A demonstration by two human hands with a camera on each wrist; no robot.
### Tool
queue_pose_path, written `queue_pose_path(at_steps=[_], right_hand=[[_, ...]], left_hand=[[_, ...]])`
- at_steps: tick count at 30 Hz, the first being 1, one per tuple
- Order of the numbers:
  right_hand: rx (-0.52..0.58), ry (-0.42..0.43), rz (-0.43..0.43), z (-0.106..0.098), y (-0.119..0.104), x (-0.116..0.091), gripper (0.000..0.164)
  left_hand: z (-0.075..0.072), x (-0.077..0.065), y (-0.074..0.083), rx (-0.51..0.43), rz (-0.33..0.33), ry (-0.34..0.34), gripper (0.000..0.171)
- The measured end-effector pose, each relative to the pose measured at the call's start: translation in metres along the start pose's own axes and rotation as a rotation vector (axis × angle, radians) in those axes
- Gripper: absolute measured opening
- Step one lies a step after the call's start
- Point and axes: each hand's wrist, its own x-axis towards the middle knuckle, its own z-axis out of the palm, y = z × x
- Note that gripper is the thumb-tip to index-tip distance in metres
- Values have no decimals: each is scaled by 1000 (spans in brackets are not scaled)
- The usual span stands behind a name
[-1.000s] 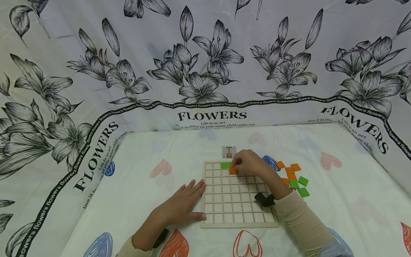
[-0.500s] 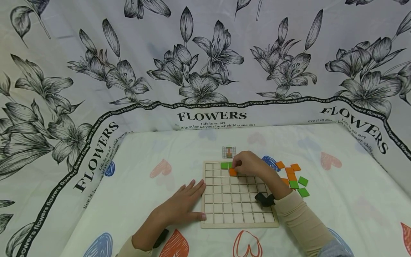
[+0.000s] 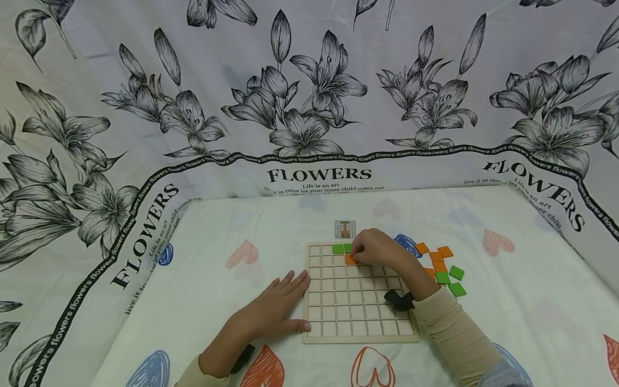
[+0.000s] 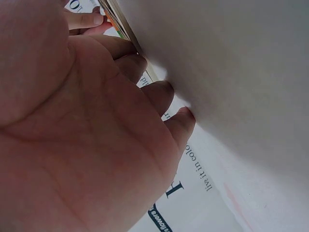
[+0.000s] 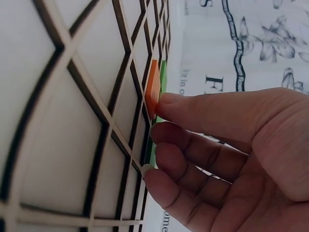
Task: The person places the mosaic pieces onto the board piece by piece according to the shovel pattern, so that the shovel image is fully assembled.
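Observation:
A wooden grid board (image 3: 336,339) lies on the cloth. Its far row holds green tiles (image 3: 338,249), with one orange tile (image 3: 350,259) in the row below them. Over that spot is my right hand (image 3: 374,248), its thumb and curled fingers at the orange tile's edge. Seen from the right wrist, the thumb (image 5: 176,100) presses against the orange tile (image 5: 153,89), the index fingertip just below it; green shows behind the fingers. My left hand (image 3: 271,309) rests with fingers spread along the board's left edge, fingertips and thumb touching the frame.
Loose orange tiles (image 3: 445,251) and green tiles (image 3: 456,273) lie scattered right of the board. Beyond its far edge sits a small pattern card (image 3: 344,229). A flower-printed curtain (image 3: 309,107) hangs behind the heart-printed cloth (image 3: 203,258).
My right hand has shifted slightly right and down at the orange tile, showing more of the second green tile. My left hand has stayed put.

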Motion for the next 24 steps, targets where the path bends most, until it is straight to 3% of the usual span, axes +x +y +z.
queue_pose_path(at_steps=[4,7,12,16,18,21,24], right_hand=[[17,-3,-18,-7,2,-5,12],[18,-13,14,-20,11,-10,13],[-42,-10,230,-53,35,-32,6],[-59,-12,481,-71,51,-54,18],[-41,-28,563,-77,59,-62,22],[-21,-62,622,-82,66,-69,25],[-21,-85,626,-82,70,-71,24]], left_hand=[[0,0,1,-2,-4,-2,97],[0,0,2,-10,-3,-1,97],[-1,1,2,-9,1,0,97],[-2,0,2,-6,-5,-4,97],[-2,0,2,-13,-3,-2,97],[-2,-1,2,-13,-6,-4,97],[-2,-1,2,-8,-7,-5,97]])
